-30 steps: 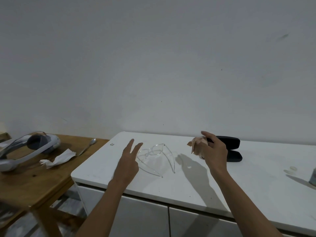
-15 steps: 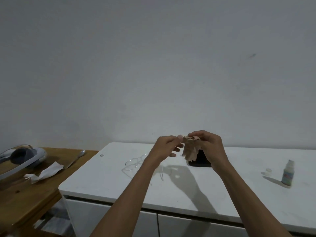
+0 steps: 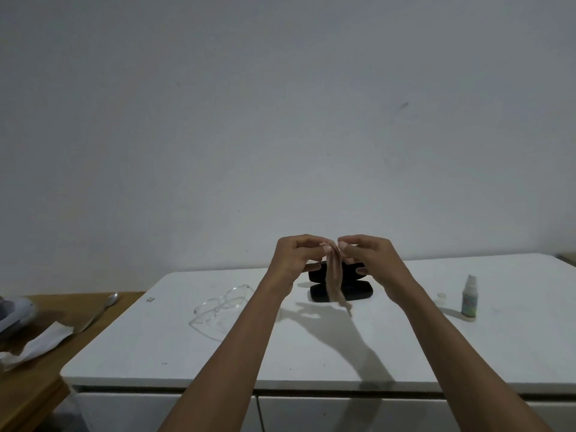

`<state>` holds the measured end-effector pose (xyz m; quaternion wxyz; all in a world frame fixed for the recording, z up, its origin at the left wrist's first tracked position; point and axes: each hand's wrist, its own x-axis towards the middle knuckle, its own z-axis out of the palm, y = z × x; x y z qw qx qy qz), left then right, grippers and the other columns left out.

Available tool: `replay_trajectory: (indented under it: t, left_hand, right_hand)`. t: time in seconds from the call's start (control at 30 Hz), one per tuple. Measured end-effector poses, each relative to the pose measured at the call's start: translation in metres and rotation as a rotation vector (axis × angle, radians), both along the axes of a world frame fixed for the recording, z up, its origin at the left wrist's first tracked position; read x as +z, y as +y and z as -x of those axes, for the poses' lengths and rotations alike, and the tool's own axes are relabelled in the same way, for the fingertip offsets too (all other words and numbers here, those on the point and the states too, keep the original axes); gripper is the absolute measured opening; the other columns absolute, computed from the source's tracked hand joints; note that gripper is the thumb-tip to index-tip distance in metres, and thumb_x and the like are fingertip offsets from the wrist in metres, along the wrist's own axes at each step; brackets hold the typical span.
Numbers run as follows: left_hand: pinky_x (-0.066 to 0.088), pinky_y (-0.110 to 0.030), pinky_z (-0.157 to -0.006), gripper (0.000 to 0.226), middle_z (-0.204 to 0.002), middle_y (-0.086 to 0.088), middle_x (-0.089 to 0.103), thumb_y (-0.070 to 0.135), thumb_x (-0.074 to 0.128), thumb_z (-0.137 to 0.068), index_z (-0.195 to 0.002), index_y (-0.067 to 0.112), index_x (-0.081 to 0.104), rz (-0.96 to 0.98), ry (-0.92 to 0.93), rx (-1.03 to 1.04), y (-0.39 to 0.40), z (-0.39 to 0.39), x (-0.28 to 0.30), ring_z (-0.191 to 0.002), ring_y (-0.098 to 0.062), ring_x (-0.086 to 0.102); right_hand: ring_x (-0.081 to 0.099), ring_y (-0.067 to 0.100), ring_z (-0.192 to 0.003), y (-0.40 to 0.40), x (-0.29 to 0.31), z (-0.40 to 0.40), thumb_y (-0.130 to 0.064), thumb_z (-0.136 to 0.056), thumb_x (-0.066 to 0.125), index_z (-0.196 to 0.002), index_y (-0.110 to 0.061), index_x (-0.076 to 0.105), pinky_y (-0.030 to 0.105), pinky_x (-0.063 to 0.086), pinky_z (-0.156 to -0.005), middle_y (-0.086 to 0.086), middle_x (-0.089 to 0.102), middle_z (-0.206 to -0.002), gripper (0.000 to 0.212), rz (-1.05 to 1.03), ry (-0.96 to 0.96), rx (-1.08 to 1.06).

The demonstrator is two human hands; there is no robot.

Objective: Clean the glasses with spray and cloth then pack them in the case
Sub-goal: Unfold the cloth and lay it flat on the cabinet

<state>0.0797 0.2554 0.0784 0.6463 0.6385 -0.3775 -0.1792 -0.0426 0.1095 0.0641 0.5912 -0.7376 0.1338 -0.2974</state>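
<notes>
A beige cloth hangs in a narrow strip above the white cabinet top. My left hand and my right hand both pinch its upper edge, fingertips almost touching. Behind the cloth lies the black glasses case, open and partly hidden. The clear-framed glasses lie on the cabinet top, left of my left forearm, arms unfolded. The small spray bottle stands upright at the right, with its round cap lying beside it.
A wooden table adjoins the cabinet on the left, carrying a spoon, crumpled white paper and part of a white headset. A plain wall rises behind. Cabinet doors show below the front edge.
My left hand left the glasses and joined my right hand at the cloth, which now hangs stretched between both. The view shifted right, bringing the spray bottle in.
</notes>
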Motion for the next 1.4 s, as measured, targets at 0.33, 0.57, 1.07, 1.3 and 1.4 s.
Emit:
replay_trajectory:
  t: [0.33,0.57,1.07,1.3,1.4]
  left_hand:
    - [0.059,-0.039,-0.084,0.017,-0.089,-0.003,0.078,0.002,0.082,-0.079,-0.092,0.006,0.073,0.058,0.010,0.040,-0.002,0.002,0.011,-0.085,-0.016,0.073]
    - [0.059,-0.045,-0.088,0.010,-0.088,-0.003,0.077,0.010,0.082,-0.082,-0.091,0.009,0.078,0.074,0.046,0.072,0.001,0.002,0.009,-0.079,-0.019,0.068]
    - [0.063,-0.039,-0.075,0.004,-0.085,-0.011,0.074,0.006,0.067,-0.092,-0.091,0.010,0.067,0.135,0.148,0.111,0.004,0.001,0.011,-0.079,-0.024,0.073]
    - [0.059,-0.037,-0.082,0.013,-0.079,-0.001,0.073,0.002,0.071,-0.088,-0.100,0.007,0.073,0.070,0.031,0.216,0.002,-0.007,0.002,-0.078,-0.015,0.068]
    - [0.056,-0.036,-0.081,0.013,-0.082,-0.002,0.076,0.003,0.072,-0.086,-0.097,0.008,0.076,0.053,0.011,0.245,0.003,-0.009,-0.003,-0.081,-0.015,0.070]
  right_hand:
    - [0.074,0.014,-0.087,-0.001,0.011,0.005,-0.021,-0.087,0.078,-0.086,-0.018,0.079,0.036,0.052,-0.085,-0.002,0.079,-0.084,0.003,0.002,0.011,0.038]
    - [0.076,0.015,-0.097,0.001,0.016,0.012,-0.013,-0.083,0.080,-0.075,-0.011,0.072,0.044,0.054,-0.092,0.003,0.080,-0.091,0.012,-0.033,-0.043,0.039]
    - [0.063,0.010,-0.072,-0.003,0.013,0.009,-0.013,-0.085,0.078,-0.093,-0.005,0.073,0.031,0.050,-0.076,-0.009,0.065,-0.070,0.012,0.016,0.015,0.027]
    - [0.058,0.014,-0.069,-0.010,0.004,0.012,-0.016,-0.085,0.080,-0.078,-0.011,0.069,0.028,0.044,-0.069,-0.001,0.065,-0.074,0.014,0.016,0.020,-0.050]
    - [0.062,0.008,-0.062,-0.015,-0.002,0.011,-0.017,-0.084,0.080,-0.075,-0.012,0.070,0.020,0.045,-0.061,-0.004,0.069,-0.070,0.014,0.064,0.050,-0.110]
